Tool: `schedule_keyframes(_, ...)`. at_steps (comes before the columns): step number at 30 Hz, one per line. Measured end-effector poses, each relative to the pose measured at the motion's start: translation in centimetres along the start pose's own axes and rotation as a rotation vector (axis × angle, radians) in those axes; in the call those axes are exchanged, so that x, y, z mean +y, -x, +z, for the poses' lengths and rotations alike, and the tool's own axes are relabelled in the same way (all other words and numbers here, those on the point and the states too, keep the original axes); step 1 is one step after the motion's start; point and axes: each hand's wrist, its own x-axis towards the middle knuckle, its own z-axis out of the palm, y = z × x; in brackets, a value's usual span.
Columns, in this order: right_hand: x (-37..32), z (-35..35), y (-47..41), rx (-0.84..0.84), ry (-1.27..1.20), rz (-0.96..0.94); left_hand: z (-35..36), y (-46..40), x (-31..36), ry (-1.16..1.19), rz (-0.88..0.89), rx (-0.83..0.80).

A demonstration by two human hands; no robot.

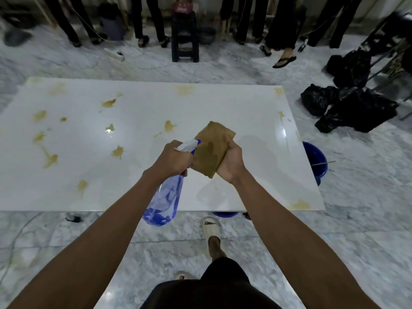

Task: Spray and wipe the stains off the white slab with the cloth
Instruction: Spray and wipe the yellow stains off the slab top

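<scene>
Slab: a large white slab [200, 103] lies flat and low over the floor, glossy, with a bright glare spot left of its middle and a thin streak of light near its right edge.
Stains: yellow-brown stains [117, 151] are scattered mostly over the left half; fainter ones sit along the far edge, at the far right corner and at the near right corner. The patch in front of the hands looks clean, with faint damp smears.
Left hand: the left hand [172, 159] is closed around the neck of a spray bottle [163, 201], held above the slab's near edge.
Spray bottle: clear blue plastic with a white and blue head; its body hangs down toward the person, and its nozzle points at the cloth, touching or nearly touching it.
Right hand: the right hand [230, 163] grips the near right edge of a cloth [211, 148].
Cloth: folded, tan-brown, held up over the slab right of its middle, with a darker wet mark in its centre.
Floor: grey-veined marble floor [367, 219] surrounds the slab.
Right side: a blue bucket [316, 161] stands tucked just beside the slab's right edge; black plastic bags [354, 108] are heaped further back.
Far side: a dark stool [185, 36] stands beyond the slab, with the legs of several standing people [149, 18] in dark clothing on both sides of it.
Near side: the person's feet in pale sandals [211, 228] stand on the floor near the slab's near edge.
</scene>
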Motion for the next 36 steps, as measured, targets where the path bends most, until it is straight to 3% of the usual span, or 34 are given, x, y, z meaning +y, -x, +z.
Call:
schedule_keyframes(10,-1.8,3.7,-1.6,-0.016,0.044,-0.044,-2.2,-1.0,0.9,0.068,-0.024,0.051)
schedule_keyframes(16,-4.4,2.8,-5.6,0.001,0.034,-0.015,-1.6,-6.4,2.7,0.075,-0.190,0.018)
schedule_keyframes(21,-6.7,-0.2,-10.9,0.051,0.159,0.084,-1.0,-10.6,4.5,0.172,-0.111,0.036)
schedule_keyframes(25,-9.7,-2.8,-18.1,0.193,0.673,0.079,-1.4,-15.8,5.7,0.209,-0.123,0.041)
schedule_keyframes(29,-12.6,-3.0,-27.8,0.278,1.622,-0.231,-2.0,-20.6,5.4,0.212,-0.102,0.124)
schedule_keyframes(31,-12.5,-3.9,-32.4,0.263,2.005,-0.207,-1.8,-22.5,4.8,0.212,-0.083,0.136)
schedule_keyframes(34,-7.9,-6.7,-34.9,0.036,2.261,0.058,-1.2,-23.5,3.2,0.205,-0.109,0.129)
schedule_keyframes(36,-4.3,-8.8,-33.7,0.014,2.252,0.067,-1.0,-22.8,2.4,0.205,-0.130,0.113)
